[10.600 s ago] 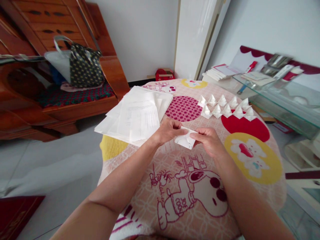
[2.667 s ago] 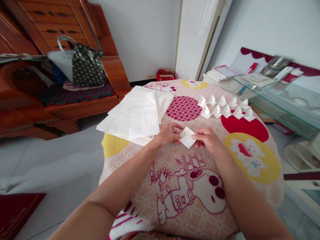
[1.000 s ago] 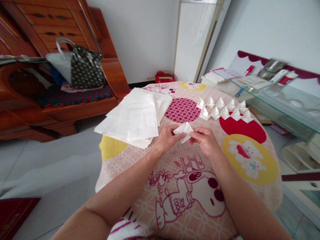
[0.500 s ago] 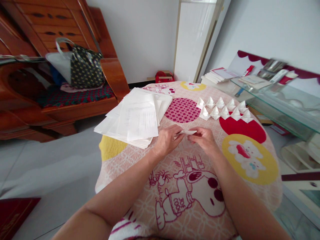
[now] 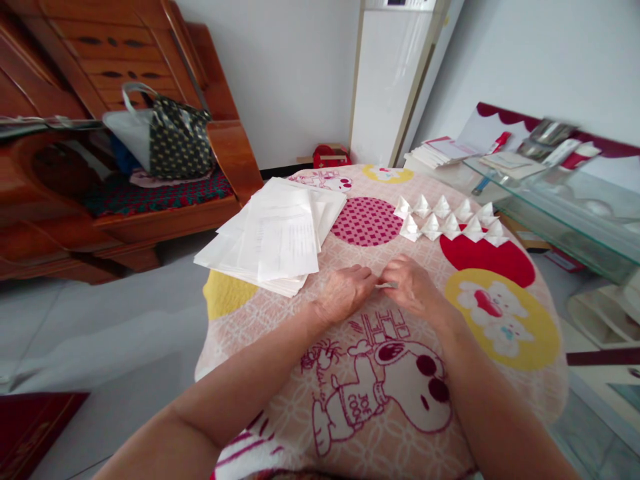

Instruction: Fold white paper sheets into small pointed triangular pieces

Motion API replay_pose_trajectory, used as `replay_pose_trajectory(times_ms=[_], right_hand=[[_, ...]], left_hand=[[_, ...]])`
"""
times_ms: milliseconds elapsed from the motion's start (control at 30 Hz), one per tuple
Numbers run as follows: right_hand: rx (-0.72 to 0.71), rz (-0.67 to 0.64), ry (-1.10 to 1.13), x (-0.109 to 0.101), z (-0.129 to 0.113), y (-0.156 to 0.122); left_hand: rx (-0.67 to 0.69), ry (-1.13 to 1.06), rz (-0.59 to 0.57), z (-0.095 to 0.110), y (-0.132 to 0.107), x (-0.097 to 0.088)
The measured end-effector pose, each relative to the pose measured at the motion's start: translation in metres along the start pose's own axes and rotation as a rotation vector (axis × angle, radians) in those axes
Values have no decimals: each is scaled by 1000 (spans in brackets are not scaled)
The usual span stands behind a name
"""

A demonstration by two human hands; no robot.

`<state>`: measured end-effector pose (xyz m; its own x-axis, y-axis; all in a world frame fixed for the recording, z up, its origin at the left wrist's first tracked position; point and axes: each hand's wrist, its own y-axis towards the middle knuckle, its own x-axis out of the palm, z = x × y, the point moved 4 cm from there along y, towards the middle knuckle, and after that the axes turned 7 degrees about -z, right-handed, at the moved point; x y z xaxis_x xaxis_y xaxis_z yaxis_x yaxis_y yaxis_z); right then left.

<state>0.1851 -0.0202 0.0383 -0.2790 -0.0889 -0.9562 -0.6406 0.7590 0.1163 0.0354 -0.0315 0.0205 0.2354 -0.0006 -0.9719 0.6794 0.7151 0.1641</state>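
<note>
Pink quilted cloth [image 5: 300, 400] printed with a cartoon dog and coloured circles is spread over the round table that fills the lower middle of the view. Beyond its left edge a carved wooden bench [image 5: 65, 167] is seen, and on its seat a dark patterned bag [image 5: 177, 137] is set upright. To the right a glass shelf [image 5: 570, 207] is fixed, with papers and small items lying on it, blurred. On the far left part of the cloth a loose stack of white sheets [image 5: 273, 240] is fanned out, some bearing faint print. On the far right part, two short rows of small folded paper shapes [image 5: 450, 220] are lined up, each standing with a point upward, the pieces just beside one another.

Near the middle of the table both bare hands are brought together, knuckles up. A small folded piece of white paper [image 5: 387, 285] is pressed flat against the cloth between them; only a thin sliver of it is shown. The left hand [image 5: 346, 293] is laid low with its fingers curled and closed over the paper's left end. The right hand [image 5: 413, 288] is likewise bent, its fingertips pinched narrowly onto the right end. The stack lies just beyond the left hand, and the folded shapes well apart from the right.
</note>
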Motion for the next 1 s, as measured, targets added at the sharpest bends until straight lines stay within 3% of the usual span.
replay_pose_trajectory(times_ms=[133,467,733,1000], right_hand=[[59,-90,-20,6,-5,-3],[133,-233,144,0,-9,1],[128,-153,250,3,5,0],[218,-91,277,10,15,1]], left_hand=[[-32,-19,-108,1,-4,1],[-110,-216,-153,-22,-7,6],[-279,-440,-181,-29,-5,-7],[-385,-582,-119,-44,-5,4]])
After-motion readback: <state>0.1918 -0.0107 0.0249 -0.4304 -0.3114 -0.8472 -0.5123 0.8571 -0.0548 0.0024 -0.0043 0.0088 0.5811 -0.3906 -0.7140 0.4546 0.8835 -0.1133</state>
